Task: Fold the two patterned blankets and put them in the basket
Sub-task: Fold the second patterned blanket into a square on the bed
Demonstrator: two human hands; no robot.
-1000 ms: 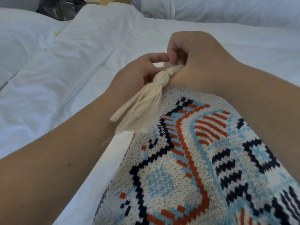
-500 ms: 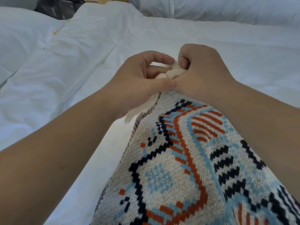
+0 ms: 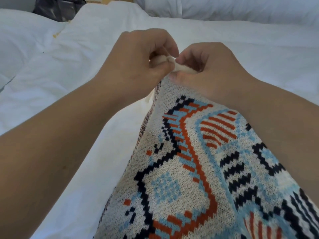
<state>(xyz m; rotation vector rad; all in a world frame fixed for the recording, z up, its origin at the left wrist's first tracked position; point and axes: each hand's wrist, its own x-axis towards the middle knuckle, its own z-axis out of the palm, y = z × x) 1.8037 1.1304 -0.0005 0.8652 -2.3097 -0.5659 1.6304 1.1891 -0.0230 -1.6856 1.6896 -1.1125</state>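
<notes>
A knitted patterned blanket (image 3: 189, 169) in cream, orange, light blue and navy stretches from the lower right up to my hands. Its corner ends in a cream tassel (image 3: 179, 67), mostly hidden between my fingers. My left hand (image 3: 138, 62) has its fingers curled round the tassel's head. My right hand (image 3: 212, 69) pinches the same corner from the right, thumb pressed on the blanket's edge. Both hands touch each other at the corner. A second blanket and a basket are not in view.
White bedding (image 3: 69, 83) covers the surface under and around the blanket. White pillows (image 3: 224, 9) lie along the far edge. A dark object (image 3: 58, 7) sits at the far left behind the bedding.
The tassel hung loose a second ago; now my left hand has closed over it. Both hands have shifted slightly right and lower in view, still holding the corner.
</notes>
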